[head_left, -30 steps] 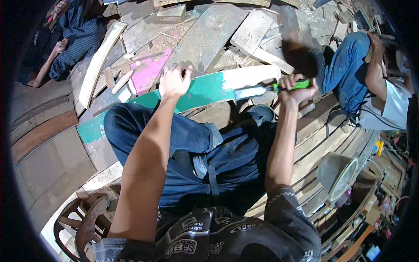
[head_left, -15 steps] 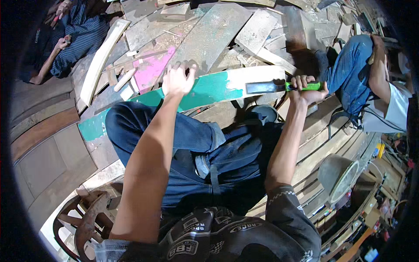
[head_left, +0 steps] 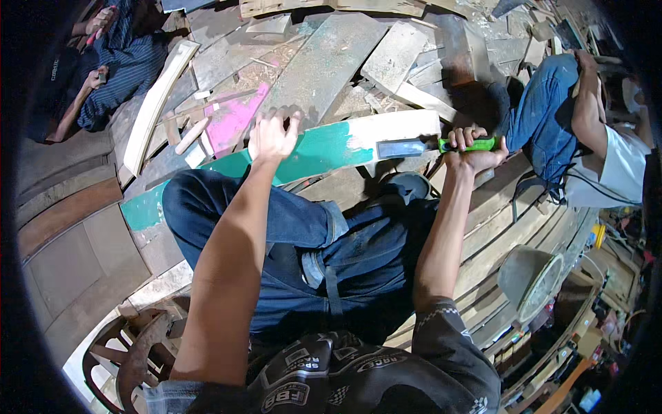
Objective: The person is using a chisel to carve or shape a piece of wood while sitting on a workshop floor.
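I am seeing a fairly bright centre, where light is falling from above onto the pale planks and washing out the bare end of the green-painted board. A dark shadow is pooling at upper right, just above the right hand. The frame's corners are going black from the fisheye rim, and straight edges are bending toward it. The left hand is looking slightly soft, and the clutter at lower right is reading dim and smeared.
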The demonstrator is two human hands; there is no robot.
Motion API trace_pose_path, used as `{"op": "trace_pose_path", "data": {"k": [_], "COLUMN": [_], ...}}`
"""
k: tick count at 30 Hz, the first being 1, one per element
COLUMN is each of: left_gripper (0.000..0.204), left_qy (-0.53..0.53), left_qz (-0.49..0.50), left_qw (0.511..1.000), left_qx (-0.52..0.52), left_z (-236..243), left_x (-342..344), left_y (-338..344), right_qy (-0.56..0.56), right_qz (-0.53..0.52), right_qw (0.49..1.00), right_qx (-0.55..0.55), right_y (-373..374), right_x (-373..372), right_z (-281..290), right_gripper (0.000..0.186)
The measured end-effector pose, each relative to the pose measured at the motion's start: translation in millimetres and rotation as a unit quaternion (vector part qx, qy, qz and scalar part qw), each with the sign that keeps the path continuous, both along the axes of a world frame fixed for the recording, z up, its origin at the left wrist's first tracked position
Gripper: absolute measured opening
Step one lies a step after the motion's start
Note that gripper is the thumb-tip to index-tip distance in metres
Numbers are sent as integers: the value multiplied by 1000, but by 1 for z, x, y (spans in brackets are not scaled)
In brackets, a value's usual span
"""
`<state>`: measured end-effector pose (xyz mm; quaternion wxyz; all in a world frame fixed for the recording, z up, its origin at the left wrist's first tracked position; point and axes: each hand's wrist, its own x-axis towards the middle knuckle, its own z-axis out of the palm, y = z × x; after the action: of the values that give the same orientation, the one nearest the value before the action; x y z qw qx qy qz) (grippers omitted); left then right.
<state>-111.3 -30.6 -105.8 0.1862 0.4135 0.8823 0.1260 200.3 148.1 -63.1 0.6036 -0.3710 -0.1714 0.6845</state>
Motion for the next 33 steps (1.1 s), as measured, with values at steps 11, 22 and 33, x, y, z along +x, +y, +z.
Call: {"op": "trace_pose_path", "data": {"k": [11,22,33], "left_gripper": [54,48,54], "left_qy": [-2,0,-13], "left_qz": [12,-6,33], "left_qw": [999,1000,999], "left_qx": [-50,-17,-18], "left_z": [8,-2,-3], "left_x": [6,2,14], "left_y": [2,6,-1], "right_qy": [21,13,74], "right_qz": [-15,-26,-2], "right_qw": [999,998,997], "right_qx": [-30,-56,26], "right_y": [4,-9,-5], "right_x": [-3,-17,11], "right_z": [6,13,9], "right_gripper": [61,62,56]}}
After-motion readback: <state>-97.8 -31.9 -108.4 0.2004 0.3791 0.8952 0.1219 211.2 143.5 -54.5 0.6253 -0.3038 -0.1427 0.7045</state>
